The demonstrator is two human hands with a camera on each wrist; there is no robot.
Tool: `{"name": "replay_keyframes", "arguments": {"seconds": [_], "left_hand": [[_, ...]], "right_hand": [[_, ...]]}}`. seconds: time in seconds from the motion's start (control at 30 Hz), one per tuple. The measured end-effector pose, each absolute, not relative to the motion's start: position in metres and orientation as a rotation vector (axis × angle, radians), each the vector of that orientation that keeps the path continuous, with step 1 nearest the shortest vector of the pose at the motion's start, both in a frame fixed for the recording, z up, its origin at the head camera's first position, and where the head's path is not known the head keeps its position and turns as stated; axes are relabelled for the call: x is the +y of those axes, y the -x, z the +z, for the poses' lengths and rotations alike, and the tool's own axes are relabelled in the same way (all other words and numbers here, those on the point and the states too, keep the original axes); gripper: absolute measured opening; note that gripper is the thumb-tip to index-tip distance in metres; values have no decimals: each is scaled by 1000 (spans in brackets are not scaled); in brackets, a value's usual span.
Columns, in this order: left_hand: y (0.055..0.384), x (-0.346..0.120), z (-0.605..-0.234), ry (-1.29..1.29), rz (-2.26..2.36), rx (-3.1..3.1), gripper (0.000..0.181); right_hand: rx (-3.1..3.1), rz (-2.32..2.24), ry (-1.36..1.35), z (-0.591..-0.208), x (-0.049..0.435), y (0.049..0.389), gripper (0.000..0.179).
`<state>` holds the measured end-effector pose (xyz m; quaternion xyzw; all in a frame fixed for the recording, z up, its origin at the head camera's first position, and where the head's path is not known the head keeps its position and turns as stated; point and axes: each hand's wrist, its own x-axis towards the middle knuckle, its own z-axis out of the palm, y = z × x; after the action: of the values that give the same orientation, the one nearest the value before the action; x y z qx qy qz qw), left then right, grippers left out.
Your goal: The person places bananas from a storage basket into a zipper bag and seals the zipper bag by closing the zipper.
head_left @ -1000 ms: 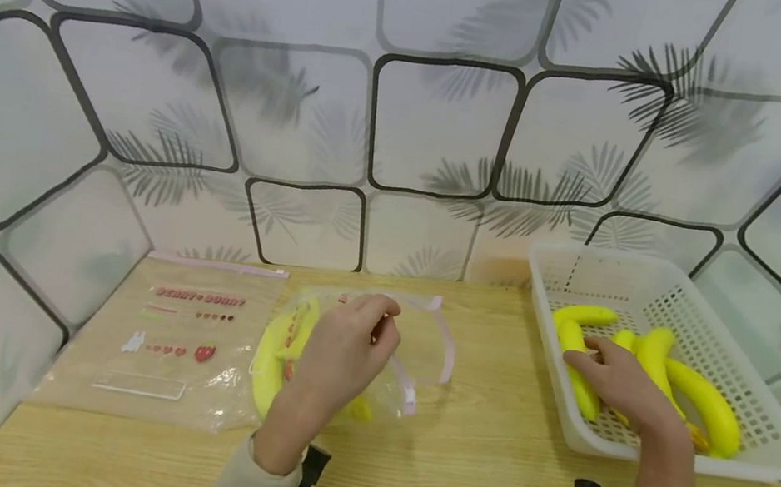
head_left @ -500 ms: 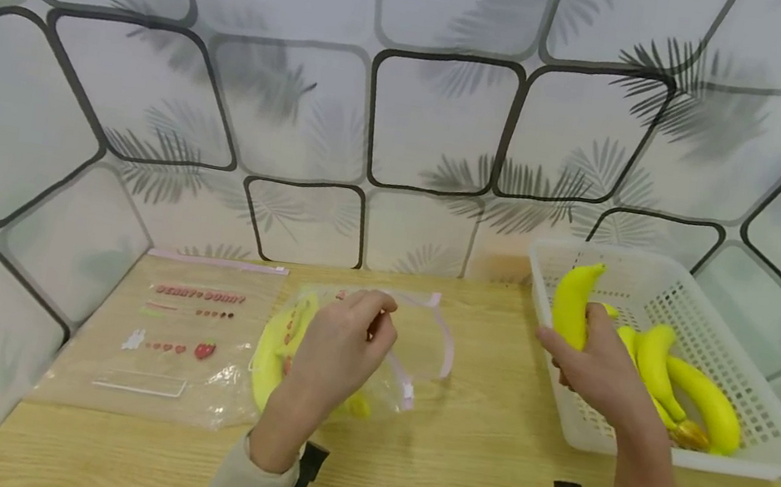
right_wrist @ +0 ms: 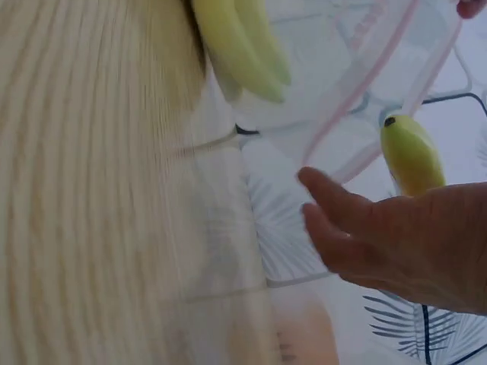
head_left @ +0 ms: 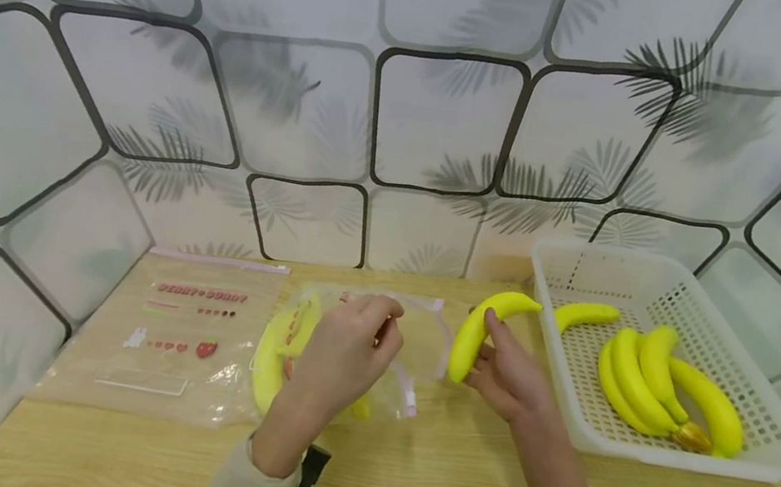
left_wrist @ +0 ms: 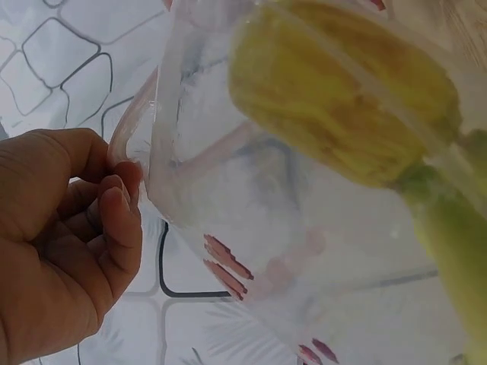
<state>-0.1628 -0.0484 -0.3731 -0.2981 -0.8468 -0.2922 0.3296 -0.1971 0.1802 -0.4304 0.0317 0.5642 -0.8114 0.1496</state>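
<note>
A curved yellow banana is swinging from over the white perforated plastic basket to just left of it, the grip of the right hand holding it. Farther left of the basket, the left hand is pinching a clear, pink-edged plastic bag containing yellow bananas.

Yellow banana; white basket; red-printed clear bag; leaf-patterned pale wall

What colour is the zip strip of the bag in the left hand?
The strip is pink, clearest in the head view.
</note>
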Motion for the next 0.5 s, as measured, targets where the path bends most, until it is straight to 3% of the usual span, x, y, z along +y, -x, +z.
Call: {"name": "replay_keyframes", "arguments": {"seconds": [0.1,0.33,0.5], "left_hand": [[162,-47,-374,789,-748,-2238,10],[162,-46,-374,763,-741,-2276,9],[161,-45,-374,778,-729,-2283,9]], "right_hand": [[1515,-2347,-181,-436,175,198,37],[1600,-2183,-54,-442,168,195,65],[1564,-2225,16,-440,166,190,65]]}}
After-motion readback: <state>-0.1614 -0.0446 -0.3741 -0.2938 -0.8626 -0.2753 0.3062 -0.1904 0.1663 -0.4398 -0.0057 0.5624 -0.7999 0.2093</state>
